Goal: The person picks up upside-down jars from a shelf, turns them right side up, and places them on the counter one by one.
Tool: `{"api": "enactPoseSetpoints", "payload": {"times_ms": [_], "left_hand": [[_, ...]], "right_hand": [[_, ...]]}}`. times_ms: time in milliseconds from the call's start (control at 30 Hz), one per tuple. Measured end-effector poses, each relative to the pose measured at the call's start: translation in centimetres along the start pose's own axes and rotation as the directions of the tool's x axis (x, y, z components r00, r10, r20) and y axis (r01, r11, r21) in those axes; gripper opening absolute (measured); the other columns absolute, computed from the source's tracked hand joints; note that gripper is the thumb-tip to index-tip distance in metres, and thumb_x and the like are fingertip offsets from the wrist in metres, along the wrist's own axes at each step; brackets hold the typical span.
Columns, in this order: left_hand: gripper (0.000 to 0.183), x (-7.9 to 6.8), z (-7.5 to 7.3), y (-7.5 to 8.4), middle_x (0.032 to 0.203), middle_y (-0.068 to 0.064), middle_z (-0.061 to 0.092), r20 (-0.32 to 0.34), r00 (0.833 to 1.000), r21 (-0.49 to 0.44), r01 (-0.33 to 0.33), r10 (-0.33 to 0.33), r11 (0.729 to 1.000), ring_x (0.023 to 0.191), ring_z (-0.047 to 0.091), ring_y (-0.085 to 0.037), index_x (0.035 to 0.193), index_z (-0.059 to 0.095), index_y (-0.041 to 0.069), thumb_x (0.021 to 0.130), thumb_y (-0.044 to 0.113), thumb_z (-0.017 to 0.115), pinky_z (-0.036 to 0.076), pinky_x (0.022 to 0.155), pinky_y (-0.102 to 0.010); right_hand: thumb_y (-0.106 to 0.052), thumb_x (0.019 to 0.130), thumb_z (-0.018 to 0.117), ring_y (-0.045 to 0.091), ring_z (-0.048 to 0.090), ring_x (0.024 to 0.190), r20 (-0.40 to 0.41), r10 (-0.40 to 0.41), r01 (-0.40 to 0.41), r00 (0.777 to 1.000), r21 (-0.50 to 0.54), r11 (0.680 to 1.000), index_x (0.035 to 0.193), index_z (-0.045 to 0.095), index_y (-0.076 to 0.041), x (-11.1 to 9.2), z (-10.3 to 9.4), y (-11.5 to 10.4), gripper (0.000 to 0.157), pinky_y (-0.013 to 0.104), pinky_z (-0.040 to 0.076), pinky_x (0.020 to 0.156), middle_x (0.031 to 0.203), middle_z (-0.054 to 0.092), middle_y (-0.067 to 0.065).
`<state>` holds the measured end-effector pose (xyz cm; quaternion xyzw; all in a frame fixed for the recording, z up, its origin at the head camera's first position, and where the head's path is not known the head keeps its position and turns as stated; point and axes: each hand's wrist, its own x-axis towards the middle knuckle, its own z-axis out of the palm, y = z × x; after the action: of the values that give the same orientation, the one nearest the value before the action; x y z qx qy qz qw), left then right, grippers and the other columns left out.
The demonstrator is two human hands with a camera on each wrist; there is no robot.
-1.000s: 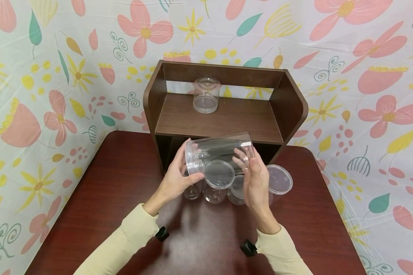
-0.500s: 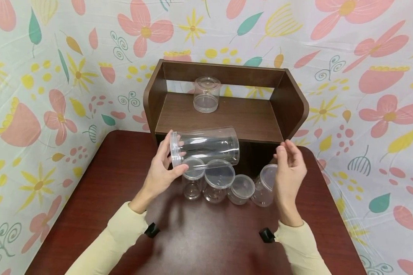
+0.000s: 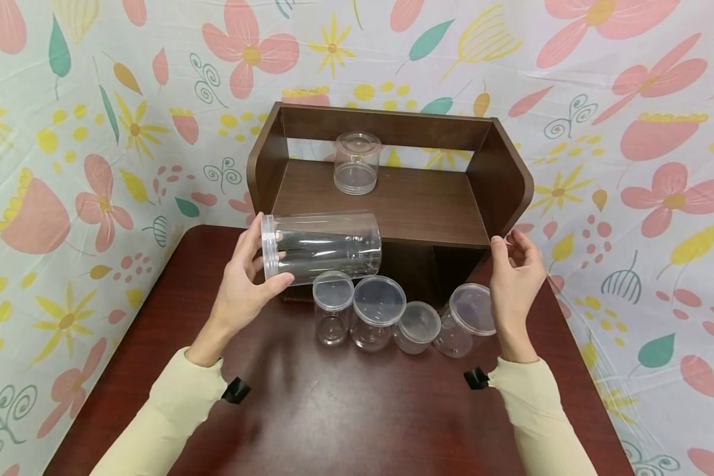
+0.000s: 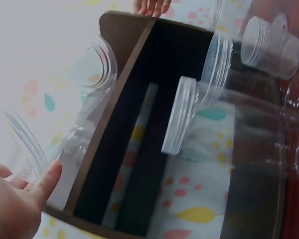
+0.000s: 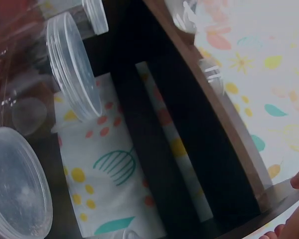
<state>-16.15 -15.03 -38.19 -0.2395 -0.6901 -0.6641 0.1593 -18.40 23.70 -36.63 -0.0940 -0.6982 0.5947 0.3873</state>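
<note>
My left hand (image 3: 240, 281) grips a large clear plastic jar (image 3: 327, 248) by its ridged lid end. The jar lies sideways in the air, its base toward the right, before the front of the brown shelf (image 3: 387, 205). In the left wrist view, the left thumb and fingers (image 4: 45, 184) show beside the jar's rim. My right hand (image 3: 517, 284) hovers by the shelf's right side panel, its fingers loosely curled and no object visible in them. Below stand a slim lidded jar (image 3: 333, 311), a wider jar (image 3: 379, 304), a short jar (image 3: 418, 327) and a tall jar (image 3: 473, 309).
On the shelf's upper board sits a small clear jar (image 3: 356, 165). The shelf's lower compartment (image 3: 446, 264) is dark behind the row of jars. Everything rests on a reddish-brown table (image 3: 345, 410), enclosed by a floral cloth backdrop (image 3: 113, 132).
My right hand has let go of the large jar and moved right. The left hand has carried the jar leftward and levelled it. The jars on the table and shelf have stayed put.
</note>
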Motion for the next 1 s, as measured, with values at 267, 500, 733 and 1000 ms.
{"api": "enactPoseSetpoints", "payload": {"times_ms": [267, 500, 733, 1000], "left_hand": [[0.098, -0.4, -2.3, 1.1, 0.140, -0.005, 0.043, -0.021, 0.999, 0.097, 0.039, -0.037, 0.995, 0.120, 0.059, -0.016, 0.165, 0.024, 0.012, 0.083, -0.008, 0.073, 0.048, 0.102, -0.022], [0.096, -0.7, -3.9, 2.3, 0.147, -0.005, 0.044, -0.028, 0.996, 0.220, 0.086, -0.082, 0.972, 0.130, 0.047, -0.016, 0.164, 0.026, 0.013, 0.083, 0.000, 0.076, 0.043, 0.100, -0.017], [0.098, -1.1, -5.3, 3.3, 0.151, -0.010, 0.040, -0.047, 0.994, 0.309, 0.110, -0.101, 0.945, 0.127, 0.044, -0.011, 0.164, 0.026, 0.009, 0.082, 0.000, 0.079, 0.042, 0.096, -0.012], [0.098, -1.4, -7.0, 4.5, 0.153, -0.013, 0.038, -0.037, 0.993, 0.374, 0.121, -0.116, 0.920, 0.123, 0.045, -0.009, 0.164, 0.024, 0.008, 0.084, 0.003, 0.080, 0.041, 0.097, -0.009]], "right_hand": [[-0.010, 0.095, 0.070, 0.005, 0.058, 0.084, 0.041, -0.060, 0.063, 0.997, -0.093, 0.994, 0.114, 0.071, 0.011, 1.7, 0.8, 1.8, 0.028, 0.018, 0.046, 0.079, 0.096, 0.059, -0.003], [-0.016, 0.094, 0.073, 0.003, 0.061, 0.084, 0.043, -0.061, 0.067, 0.997, -0.141, 0.988, 0.105, 0.074, 0.007, 3.0, 1.1, 4.1, 0.025, 0.014, 0.049, 0.075, 0.091, 0.058, -0.009], [-0.013, 0.094, 0.071, 0.001, 0.059, 0.083, 0.053, -0.090, 0.099, 0.995, -0.205, 0.974, 0.100, 0.070, 0.010, 3.3, 1.1, 4.5, 0.024, 0.014, 0.048, 0.076, 0.089, 0.059, -0.008], [-0.011, 0.093, 0.072, 0.001, 0.058, 0.083, 0.044, -0.115, 0.122, 0.992, -0.210, 0.970, 0.097, 0.070, 0.011, 3.3, 1.2, 4.7, 0.022, 0.013, 0.048, 0.075, 0.087, 0.060, -0.005]]}}
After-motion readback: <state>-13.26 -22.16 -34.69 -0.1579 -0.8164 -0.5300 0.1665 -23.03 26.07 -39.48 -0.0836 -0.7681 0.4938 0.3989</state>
